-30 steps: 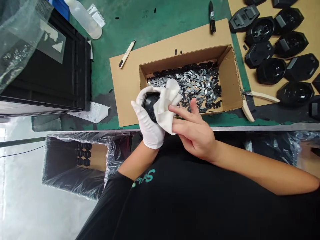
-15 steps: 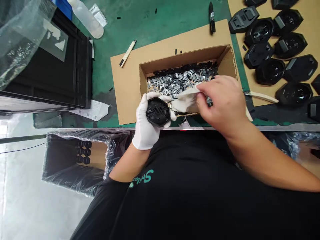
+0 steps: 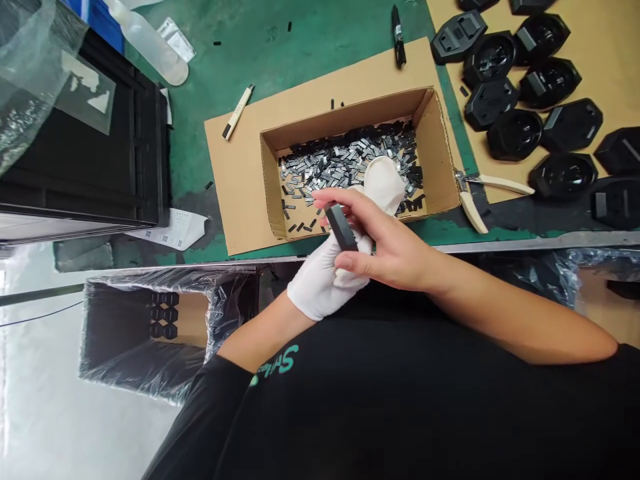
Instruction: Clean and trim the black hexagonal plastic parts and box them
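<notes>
A black plastic part [image 3: 341,228], octagonal in the earlier frame, is tilted on its edge between my two hands in front of the cardboard box [image 3: 270,180]. My left hand [image 3: 327,280], in a white glove, is closed around it from below. My bare right hand [image 3: 395,250] grips the same part, thumb on the near edge and fingers on the far edge. Just past the right hand a white cloth [image 3: 384,185] bulges over the box; what holds it is hidden behind my fingers. Many small black and grey strips [image 3: 340,160] lie inside the box.
Cutters with cream handles [image 3: 473,193] lie right of the box. Several black octagonal parts [image 3: 515,133] rest on cardboard at the right. A box cutter [image 3: 238,112], a marker [image 3: 398,37] and a plastic bottle [image 3: 150,43] lie behind. A black crate [image 3: 135,133] stands left.
My right hand has moved left from the stretched cloth onto the black part. The part has turned from face-up to edge-on. The view has shifted slightly.
</notes>
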The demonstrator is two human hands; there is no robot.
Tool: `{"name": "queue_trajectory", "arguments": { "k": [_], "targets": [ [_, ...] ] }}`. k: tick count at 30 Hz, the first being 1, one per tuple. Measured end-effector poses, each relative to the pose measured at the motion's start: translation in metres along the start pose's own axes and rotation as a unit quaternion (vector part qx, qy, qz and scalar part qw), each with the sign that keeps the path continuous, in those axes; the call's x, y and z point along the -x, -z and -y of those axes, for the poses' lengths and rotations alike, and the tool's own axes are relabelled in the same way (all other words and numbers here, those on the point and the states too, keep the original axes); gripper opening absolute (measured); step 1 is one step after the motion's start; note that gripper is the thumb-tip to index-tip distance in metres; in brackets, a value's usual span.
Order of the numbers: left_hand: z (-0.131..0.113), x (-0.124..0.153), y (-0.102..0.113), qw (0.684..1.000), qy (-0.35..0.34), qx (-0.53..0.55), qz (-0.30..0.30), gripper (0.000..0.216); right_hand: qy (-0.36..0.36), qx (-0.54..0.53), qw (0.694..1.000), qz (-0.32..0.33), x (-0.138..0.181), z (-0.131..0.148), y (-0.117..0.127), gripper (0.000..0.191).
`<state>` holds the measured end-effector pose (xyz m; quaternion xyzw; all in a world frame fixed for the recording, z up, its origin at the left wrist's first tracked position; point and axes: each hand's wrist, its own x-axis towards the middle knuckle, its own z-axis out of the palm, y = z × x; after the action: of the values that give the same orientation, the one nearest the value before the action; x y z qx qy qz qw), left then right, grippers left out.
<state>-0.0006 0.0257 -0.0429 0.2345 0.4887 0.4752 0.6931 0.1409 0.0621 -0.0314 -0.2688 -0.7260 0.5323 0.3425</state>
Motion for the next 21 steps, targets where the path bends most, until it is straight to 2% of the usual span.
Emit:
{"name": "queue_trajectory", "arguments": {
  "k": [3, 5, 7, 12, 18, 21],
  "targets": [
    [-0.016, 0.012, -0.005, 0.99, 0.119, 0.066, 0.024, 0.031, -0.052, -0.102, 0.993, 0.001, 0.003, 0.001, 0.002, 0.069],
    [-0.027, 0.019, -0.01, 0.967, 0.201, 0.155, 0.031, 0.035, -0.072, -0.165, 0.984, -0.004, 0.004, 0.001, 0.002, 0.075],
    [-0.034, 0.022, -0.015, 0.945, 0.243, 0.218, 0.031, 0.038, -0.077, -0.208, 0.975, -0.007, 0.004, 0.0, 0.0, 0.075],
    [-0.033, 0.022, -0.017, 0.95, 0.241, 0.196, 0.041, 0.038, -0.062, -0.255, 0.965, -0.023, 0.006, -0.004, -0.003, 0.06],
    [-0.025, 0.024, -0.011, 0.972, 0.173, 0.111, 0.112, 0.04, -0.034, -0.275, 0.961, -0.009, 0.008, 0.0, -0.004, 0.053],
    [-0.022, 0.024, -0.009, 0.977, 0.155, 0.085, 0.116, 0.048, -0.044, -0.291, 0.956, -0.022, 0.009, 0.003, -0.005, 0.046]
  ]
}}
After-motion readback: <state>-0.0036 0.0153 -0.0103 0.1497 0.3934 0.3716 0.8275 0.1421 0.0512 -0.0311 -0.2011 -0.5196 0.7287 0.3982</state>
